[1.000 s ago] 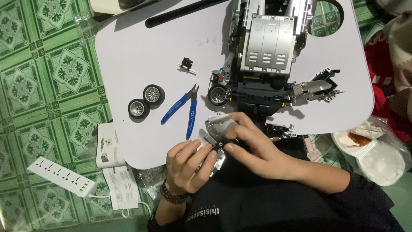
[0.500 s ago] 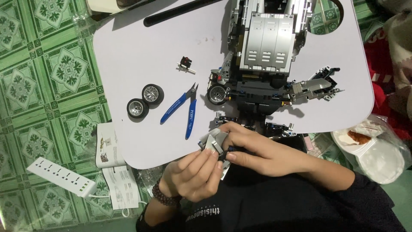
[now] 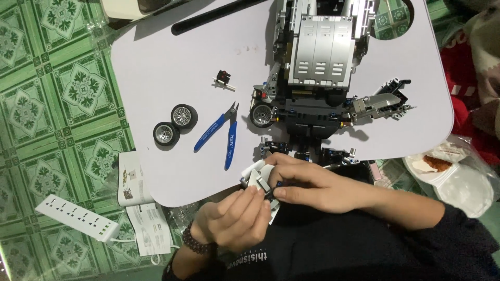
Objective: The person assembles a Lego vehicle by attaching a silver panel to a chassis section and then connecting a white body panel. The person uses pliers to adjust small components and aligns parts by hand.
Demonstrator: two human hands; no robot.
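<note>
At the near edge of the white table point(image 3: 156, 62) both of my hands grip a small grey-and-white brick assembly point(image 3: 259, 179). My left hand point(image 3: 237, 221) pinches its lower side with thumb and fingers. My right hand point(image 3: 307, 179) closes over its right side from above, hiding much of it. Just beyond my hands stands a large grey-and-black brick vehicle model point(image 3: 320, 67), with one wheel point(image 3: 261, 115) fitted at its left and a grey hinged arm point(image 3: 380, 104) sticking out to the right.
Blue-handled cutters point(image 3: 219, 138) lie left of the model, beside two loose black wheels point(image 3: 174, 124) and a small black brick piece point(image 3: 224, 79). On the green tiled floor lie a white power strip point(image 3: 77, 217), instruction booklets point(image 3: 140, 208) and a food container point(image 3: 453, 177).
My hands have turned the small assembly slightly and drawn closer together over it. The camera view shifted a little; everything on the table stayed put.
</note>
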